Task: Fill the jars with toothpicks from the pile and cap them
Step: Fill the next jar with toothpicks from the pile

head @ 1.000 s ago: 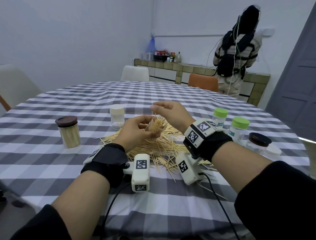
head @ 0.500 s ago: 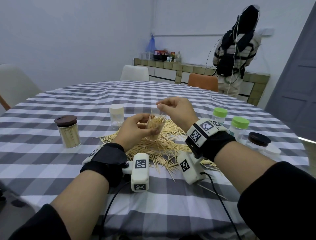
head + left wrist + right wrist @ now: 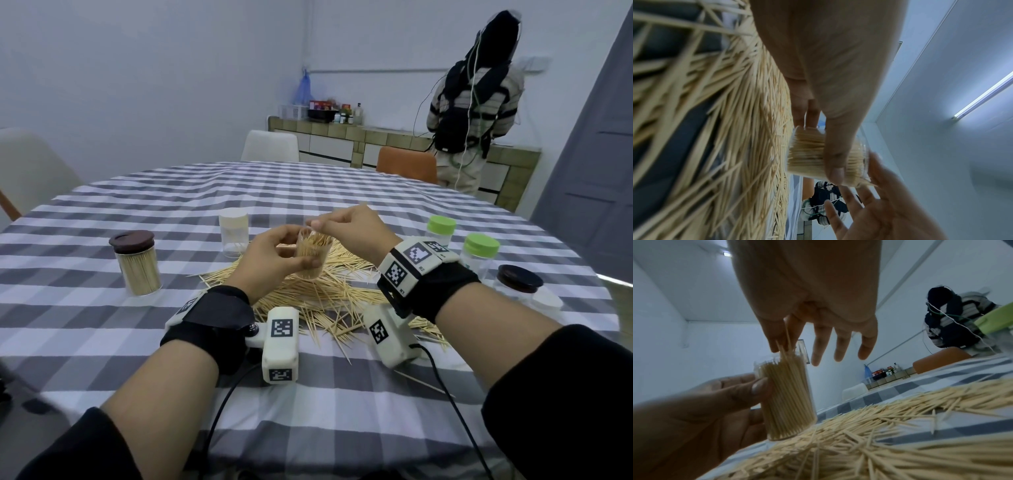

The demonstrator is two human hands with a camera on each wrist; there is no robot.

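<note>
My left hand grips a clear uncapped jar packed with toothpicks and holds it just above the toothpick pile on the checked table. My right hand is at the jar's mouth. In the right wrist view its thumb and index finger pinch a few toothpicks that stick out of the jar, and the other fingers are spread straight. The left wrist view shows the jar under my left thumb, with the right hand beyond it.
A full brown-capped jar stands at the left, and a white-capped jar behind the pile. Two green-capped jars, a brown-lidded jar and a white lid are at the right. A person stands at the far counter.
My left hand has lifted the jar and turned it more upright. My right hand has risen with it and stays at the mouth, pinching toothpicks.
</note>
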